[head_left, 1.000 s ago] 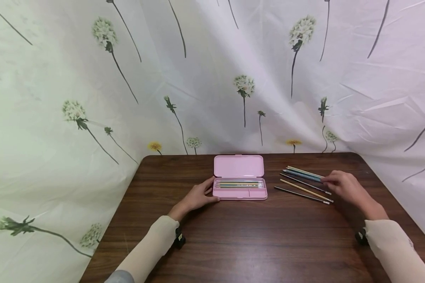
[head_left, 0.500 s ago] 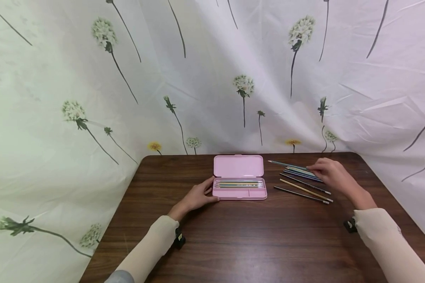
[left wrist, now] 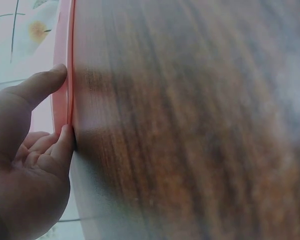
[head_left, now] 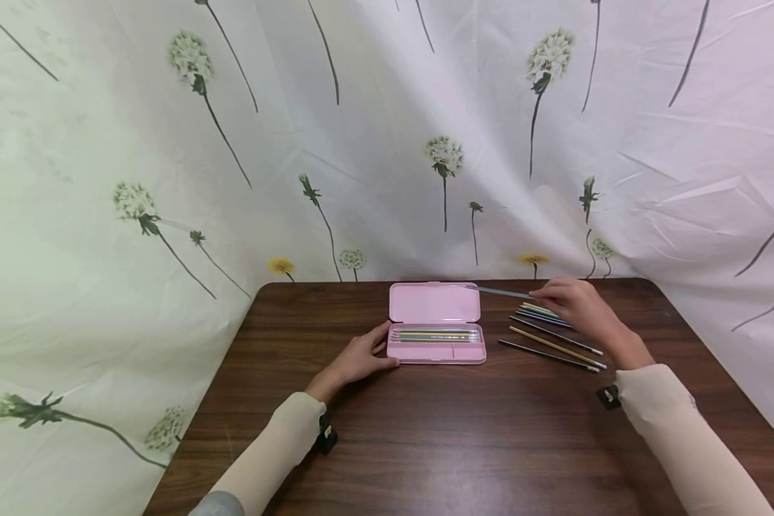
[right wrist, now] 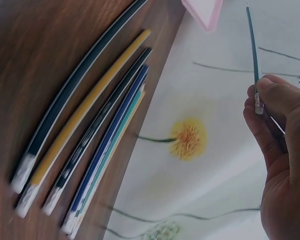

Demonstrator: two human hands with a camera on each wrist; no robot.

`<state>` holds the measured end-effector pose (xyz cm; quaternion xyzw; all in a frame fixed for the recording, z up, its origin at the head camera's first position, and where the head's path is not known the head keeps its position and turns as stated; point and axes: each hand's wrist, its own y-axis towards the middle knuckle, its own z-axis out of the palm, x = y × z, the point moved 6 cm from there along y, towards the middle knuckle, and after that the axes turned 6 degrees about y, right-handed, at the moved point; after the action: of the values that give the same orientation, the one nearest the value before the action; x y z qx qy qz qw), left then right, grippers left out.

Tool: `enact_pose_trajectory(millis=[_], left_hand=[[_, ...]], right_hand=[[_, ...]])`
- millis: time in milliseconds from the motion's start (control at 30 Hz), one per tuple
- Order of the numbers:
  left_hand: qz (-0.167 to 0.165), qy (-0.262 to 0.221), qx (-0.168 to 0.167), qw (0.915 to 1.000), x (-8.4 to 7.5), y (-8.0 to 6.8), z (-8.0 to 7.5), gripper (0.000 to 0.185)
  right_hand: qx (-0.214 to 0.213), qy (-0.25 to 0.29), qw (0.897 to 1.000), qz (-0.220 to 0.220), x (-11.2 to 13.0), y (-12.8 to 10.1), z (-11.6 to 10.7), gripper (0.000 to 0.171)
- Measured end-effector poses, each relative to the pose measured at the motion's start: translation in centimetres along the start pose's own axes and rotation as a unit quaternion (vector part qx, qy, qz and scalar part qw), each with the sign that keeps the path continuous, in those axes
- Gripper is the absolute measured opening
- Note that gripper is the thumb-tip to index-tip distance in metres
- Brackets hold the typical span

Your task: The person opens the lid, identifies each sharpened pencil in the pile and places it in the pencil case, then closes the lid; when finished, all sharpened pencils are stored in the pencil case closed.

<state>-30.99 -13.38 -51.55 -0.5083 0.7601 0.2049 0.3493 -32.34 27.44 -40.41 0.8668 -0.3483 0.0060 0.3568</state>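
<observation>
Between thumb and fingers, my right hand (head_left: 570,302) pinches a blue-green pencil (right wrist: 254,50) near its eraser end. The pencil is raised, its far end pointing left and overlapping the open lid (head_left: 435,303) of a pink pencil case (head_left: 426,354) in the head view. My left hand (head_left: 361,356) grips the case's left end, thumb at the front corner and fingers along the side. In the left wrist view, thumb and fingertips sit at the pink edge (left wrist: 63,107). Several pencils (head_left: 435,336) lie in the long rear compartment; two smaller front compartments show bare pink.
Right of the case, several loose pencils lie on the brown wooden table (head_left: 451,437): a dark one (head_left: 548,355), a yellow one (head_left: 555,347), another dark one (head_left: 557,335) and a blue and green cluster (head_left: 542,314). A white curtain (head_left: 374,143) with printed flowers hangs behind.
My right hand has lifted the blue-green pencil from the cluster and carried it left toward the case's lid. My left hand and the case have stayed in place.
</observation>
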Motion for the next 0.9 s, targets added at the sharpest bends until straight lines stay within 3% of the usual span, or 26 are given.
enact_pose_trajectory(millis=[700,900], left_hand=[[-0.008,0.013,0.003,0.9999,0.1,0.1,0.0,0.091],[-0.007,0.015,0.003,0.9999,0.1,0.1,0.0,0.091]], right_hand=[[0.02,0.063,0.995,-0.076,2.9,4.5,3.8,0.027],[0.039,0.078,0.994,-0.067,3.5,4.5,5.2,0.024]])
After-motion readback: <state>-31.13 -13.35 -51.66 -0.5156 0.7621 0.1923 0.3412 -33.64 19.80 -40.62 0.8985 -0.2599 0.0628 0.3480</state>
